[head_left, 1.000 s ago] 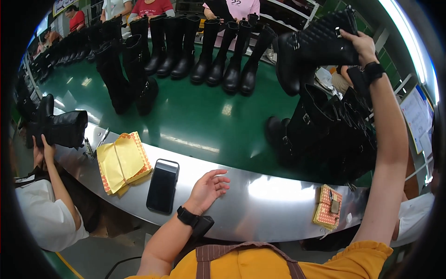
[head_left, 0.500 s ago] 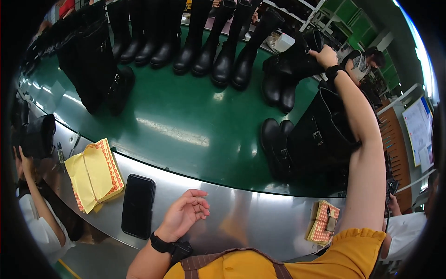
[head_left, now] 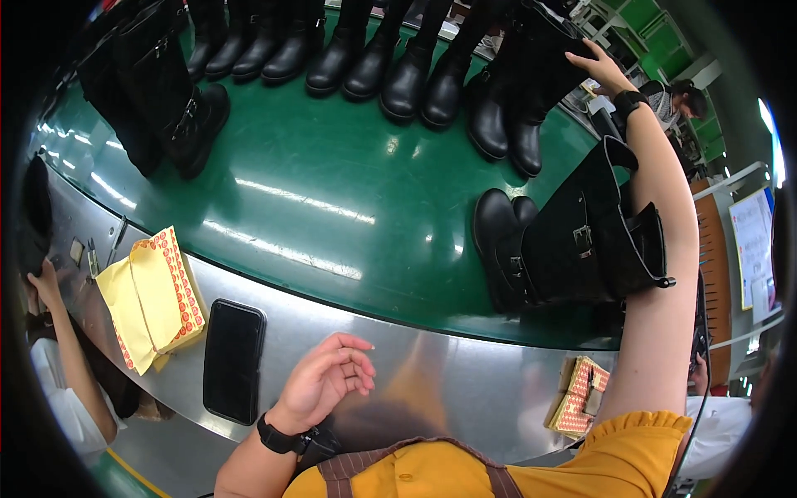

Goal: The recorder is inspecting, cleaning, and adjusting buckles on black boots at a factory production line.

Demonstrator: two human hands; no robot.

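My right hand (head_left: 604,70) is stretched out at the far right, thumb and fingers apart, beside the top of a pair of tall black boots (head_left: 506,100). Those boots stand on the green table surface (head_left: 332,224); whether a fingertip still touches them I cannot tell. Nearer, under my right forearm, another pair of black buckled boots (head_left: 564,241) leans to the right against my arm. My left hand (head_left: 328,378) hovers over the steel front edge (head_left: 415,365) with its fingers loosely curled and apart, holding nothing. A black phone (head_left: 235,361) lies just left of it.
Several black boots (head_left: 407,83) stand in a row along the back, and a taller pair (head_left: 166,91) stands at left. Yellow sticker sheets (head_left: 154,303) lie left of the phone, with a smaller bundle (head_left: 579,398) at right. Co-workers (head_left: 70,373) are at both sides.
My right hand has opened from its grip on the far right boots, which now stand straighter. The nearer pair's shafts have shifted against my forearm. The whole view has turned slightly.
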